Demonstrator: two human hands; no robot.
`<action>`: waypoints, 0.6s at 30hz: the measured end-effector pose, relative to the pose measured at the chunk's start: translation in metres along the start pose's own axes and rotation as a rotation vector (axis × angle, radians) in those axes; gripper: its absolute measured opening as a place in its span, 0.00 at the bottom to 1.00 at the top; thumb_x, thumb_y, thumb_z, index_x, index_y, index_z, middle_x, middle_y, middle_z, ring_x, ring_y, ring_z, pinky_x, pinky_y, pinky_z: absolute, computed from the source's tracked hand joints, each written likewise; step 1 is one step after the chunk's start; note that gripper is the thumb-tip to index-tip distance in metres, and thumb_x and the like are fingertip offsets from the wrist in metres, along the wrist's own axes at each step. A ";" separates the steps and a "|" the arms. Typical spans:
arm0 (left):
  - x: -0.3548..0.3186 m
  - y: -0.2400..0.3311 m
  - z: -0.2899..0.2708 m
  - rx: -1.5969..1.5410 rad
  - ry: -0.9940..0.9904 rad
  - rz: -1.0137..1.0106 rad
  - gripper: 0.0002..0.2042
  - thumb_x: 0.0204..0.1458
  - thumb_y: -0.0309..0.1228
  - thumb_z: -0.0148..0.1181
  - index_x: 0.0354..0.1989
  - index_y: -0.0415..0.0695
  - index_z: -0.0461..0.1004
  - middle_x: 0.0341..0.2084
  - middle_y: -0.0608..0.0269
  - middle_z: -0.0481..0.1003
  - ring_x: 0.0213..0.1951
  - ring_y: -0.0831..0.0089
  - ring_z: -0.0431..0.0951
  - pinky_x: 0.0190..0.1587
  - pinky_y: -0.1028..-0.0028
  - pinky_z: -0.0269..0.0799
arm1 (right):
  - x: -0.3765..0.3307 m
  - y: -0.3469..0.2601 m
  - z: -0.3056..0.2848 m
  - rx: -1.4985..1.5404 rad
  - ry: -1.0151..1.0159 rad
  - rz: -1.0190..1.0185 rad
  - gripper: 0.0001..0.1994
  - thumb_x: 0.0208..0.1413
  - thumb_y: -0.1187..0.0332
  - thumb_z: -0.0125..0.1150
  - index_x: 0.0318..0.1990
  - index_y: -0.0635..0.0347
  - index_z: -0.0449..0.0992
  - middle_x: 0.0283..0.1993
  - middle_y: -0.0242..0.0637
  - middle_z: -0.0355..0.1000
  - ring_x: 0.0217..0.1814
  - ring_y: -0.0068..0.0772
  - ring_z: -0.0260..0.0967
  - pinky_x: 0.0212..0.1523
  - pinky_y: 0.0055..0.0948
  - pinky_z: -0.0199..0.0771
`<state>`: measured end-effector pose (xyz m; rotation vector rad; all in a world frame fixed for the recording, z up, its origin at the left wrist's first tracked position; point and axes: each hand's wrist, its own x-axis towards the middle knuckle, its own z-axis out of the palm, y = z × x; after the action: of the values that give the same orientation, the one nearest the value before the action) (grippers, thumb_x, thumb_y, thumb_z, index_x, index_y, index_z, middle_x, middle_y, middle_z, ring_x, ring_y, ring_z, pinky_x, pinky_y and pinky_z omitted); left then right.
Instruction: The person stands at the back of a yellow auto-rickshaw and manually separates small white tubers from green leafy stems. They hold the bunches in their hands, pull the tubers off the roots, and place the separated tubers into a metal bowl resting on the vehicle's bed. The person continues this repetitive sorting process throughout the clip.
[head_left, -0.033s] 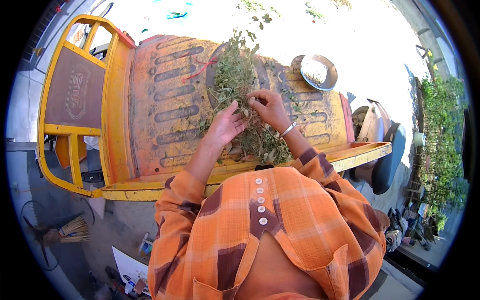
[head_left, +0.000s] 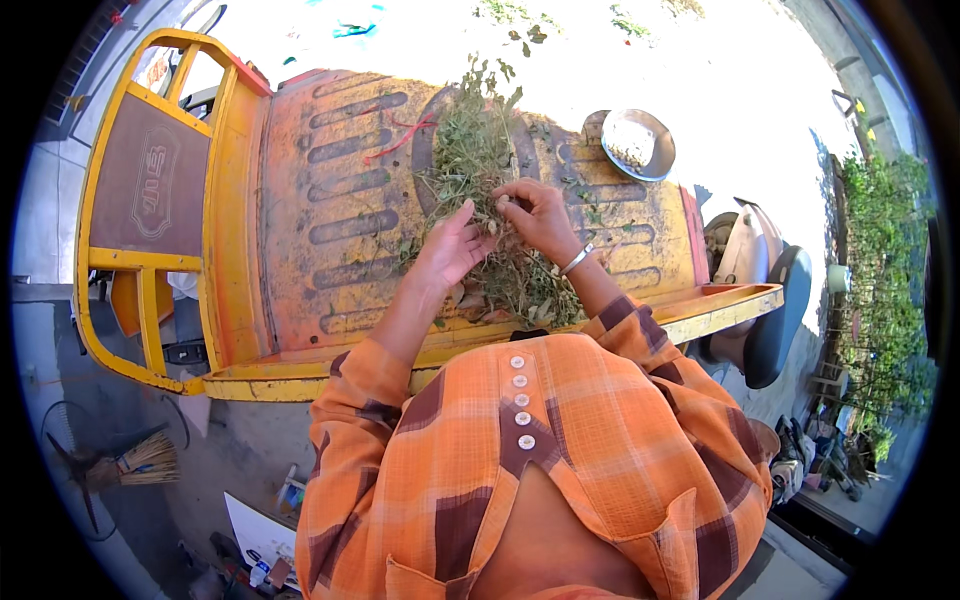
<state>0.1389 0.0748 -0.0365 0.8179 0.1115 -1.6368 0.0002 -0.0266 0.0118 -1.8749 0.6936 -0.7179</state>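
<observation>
**Hands meet in the heap of green stalks**

We look down on a heap of leafy stalks (head_left: 485, 190) on a rusty orange cart bed (head_left: 320, 200). The heap's long axis runs from 12 to 6 o'clock, straight ahead of us. Our left hand (head_left: 452, 248) lies open against its 9 o'clock side; our right hand (head_left: 540, 215), nearer the middle, pinches a small pale piece between its fingertips. The two hands almost touch. A metal bowl (head_left: 638, 143) sits at 2 o'clock. An embossed brown panel (head_left: 150, 180) fills the yellow frame at 9 o'clock.
</observation>
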 end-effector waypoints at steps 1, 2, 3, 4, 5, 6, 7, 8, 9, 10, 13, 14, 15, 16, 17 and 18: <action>0.004 0.002 -0.002 -0.010 -0.007 -0.006 0.18 0.52 0.40 0.57 0.45 0.44 0.62 0.38 0.56 0.68 0.43 0.66 0.70 0.44 0.67 0.71 | -0.001 0.000 0.001 -0.008 0.001 -0.005 0.06 0.45 0.74 0.61 0.32 0.65 0.75 0.26 0.35 0.68 0.23 0.20 0.63 0.25 0.21 0.63; 0.007 0.003 -0.005 -0.020 -0.014 -0.011 0.18 0.52 0.40 0.57 0.45 0.45 0.62 0.37 0.57 0.68 0.42 0.66 0.70 0.44 0.67 0.71 | -0.001 0.001 0.002 -0.017 0.002 -0.009 0.05 0.45 0.74 0.61 0.31 0.66 0.74 0.24 0.35 0.67 0.23 0.21 0.63 0.24 0.22 0.63; 0.008 0.003 -0.005 0.027 0.007 0.026 0.17 0.52 0.38 0.57 0.45 0.44 0.62 0.37 0.58 0.68 0.42 0.66 0.70 0.43 0.67 0.71 | -0.001 0.000 0.002 -0.025 0.003 -0.014 0.05 0.46 0.74 0.61 0.29 0.66 0.73 0.23 0.35 0.66 0.22 0.22 0.62 0.24 0.22 0.62; 0.009 0.002 -0.004 0.075 0.028 0.063 0.17 0.52 0.37 0.57 0.45 0.44 0.61 0.36 0.59 0.68 0.42 0.67 0.70 0.43 0.66 0.71 | -0.002 -0.001 0.003 -0.019 -0.003 -0.008 0.05 0.46 0.73 0.61 0.29 0.65 0.73 0.22 0.33 0.66 0.22 0.20 0.61 0.23 0.21 0.61; 0.010 0.001 -0.004 0.122 0.050 0.099 0.17 0.52 0.35 0.57 0.46 0.44 0.61 0.36 0.60 0.68 0.42 0.68 0.70 0.43 0.66 0.72 | -0.002 -0.004 0.004 -0.012 -0.010 -0.002 0.05 0.47 0.73 0.61 0.29 0.64 0.73 0.21 0.30 0.65 0.22 0.17 0.59 0.23 0.20 0.60; 0.009 -0.001 0.001 0.111 0.092 0.136 0.17 0.52 0.32 0.57 0.46 0.43 0.60 0.35 0.60 0.68 0.42 0.68 0.71 0.43 0.66 0.72 | -0.002 -0.005 0.005 -0.006 -0.013 0.006 0.05 0.48 0.72 0.61 0.29 0.63 0.72 0.20 0.28 0.65 0.21 0.15 0.58 0.22 0.19 0.59; 0.007 -0.003 0.008 0.100 0.135 0.173 0.17 0.51 0.30 0.57 0.46 0.43 0.59 0.35 0.61 0.68 0.41 0.69 0.71 0.42 0.66 0.72 | -0.002 -0.005 0.008 0.005 0.013 -0.007 0.05 0.47 0.72 0.61 0.27 0.63 0.71 0.20 0.30 0.64 0.21 0.18 0.58 0.22 0.21 0.59; 0.006 -0.005 0.012 0.089 0.178 0.210 0.17 0.51 0.27 0.57 0.47 0.43 0.59 0.35 0.61 0.69 0.41 0.70 0.71 0.42 0.65 0.72 | -0.002 -0.006 0.011 0.015 0.039 -0.019 0.06 0.45 0.73 0.62 0.25 0.64 0.70 0.19 0.32 0.63 0.20 0.21 0.58 0.22 0.24 0.60; 0.006 -0.003 0.011 0.080 0.159 0.233 0.19 0.50 0.25 0.57 0.48 0.43 0.58 0.35 0.61 0.69 0.41 0.70 0.71 0.42 0.65 0.72 | -0.002 -0.007 0.013 0.027 0.064 -0.034 0.08 0.44 0.73 0.62 0.23 0.64 0.68 0.18 0.34 0.62 0.19 0.25 0.59 0.22 0.26 0.60; 0.006 -0.002 0.008 0.071 0.139 0.256 0.20 0.49 0.24 0.57 0.49 0.43 0.57 0.35 0.61 0.69 0.40 0.70 0.71 0.41 0.64 0.72 | -0.001 -0.002 0.013 0.035 0.086 -0.016 0.08 0.43 0.73 0.62 0.23 0.64 0.68 0.18 0.35 0.62 0.19 0.25 0.58 0.21 0.26 0.60; 0.004 0.000 0.012 0.070 0.132 0.361 0.25 0.47 0.20 0.58 0.52 0.44 0.53 0.36 0.60 0.70 0.36 0.71 0.73 0.32 0.70 0.72 | 0.002 0.016 0.015 0.052 0.149 0.044 0.10 0.42 0.74 0.63 0.21 0.64 0.66 0.17 0.35 0.60 0.19 0.25 0.57 0.21 0.27 0.58; 0.003 0.000 0.016 0.075 0.138 0.402 0.28 0.46 0.18 0.58 0.53 0.44 0.51 0.36 0.59 0.70 0.35 0.72 0.74 0.28 0.73 0.72 | 0.002 0.020 0.015 0.053 0.167 0.068 0.11 0.42 0.74 0.64 0.20 0.64 0.65 0.17 0.35 0.60 0.19 0.25 0.57 0.21 0.27 0.58; 0.001 -0.001 0.019 0.084 0.178 0.426 0.27 0.46 0.18 0.58 0.53 0.45 0.52 0.36 0.60 0.70 0.35 0.72 0.74 0.27 0.73 0.71 | 0.002 0.020 0.015 0.053 0.186 0.091 0.11 0.41 0.74 0.64 0.20 0.64 0.64 0.17 0.35 0.59 0.18 0.25 0.57 0.20 0.27 0.58; -0.001 -0.002 0.022 0.093 0.218 0.449 0.27 0.46 0.18 0.58 0.52 0.45 0.52 0.36 0.60 0.70 0.34 0.72 0.74 0.27 0.73 0.71 | 0.002 0.020 0.016 -0.020 0.225 0.034 0.12 0.41 0.74 0.64 0.19 0.64 0.64 0.17 0.36 0.60 0.18 0.25 0.58 0.20 0.27 0.58; -0.003 -0.003 0.024 0.103 0.259 0.473 0.26 0.46 0.18 0.58 0.52 0.45 0.53 0.36 0.60 0.70 0.34 0.72 0.74 0.26 0.74 0.70 | 0.002 0.019 0.018 -0.093 0.264 -0.024 0.12 0.41 0.74 0.64 0.19 0.64 0.63 0.17 0.37 0.60 0.18 0.25 0.58 0.20 0.27 0.58; -0.005 -0.004 0.024 0.098 0.276 0.492 0.26 0.46 0.18 0.58 0.52 0.44 0.54 0.35 0.60 0.70 0.35 0.71 0.74 0.29 0.73 0.71 | 0.002 0.017 0.020 -0.164 0.300 -0.083 0.13 0.40 0.74 0.64 0.18 0.64 0.63 0.18 0.37 0.60 0.18 0.26 0.58 0.20 0.28 0.58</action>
<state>0.1251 0.0679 -0.0176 1.0498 0.0199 -1.0694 0.0134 -0.0225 -0.0108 -1.9743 0.8910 -1.0363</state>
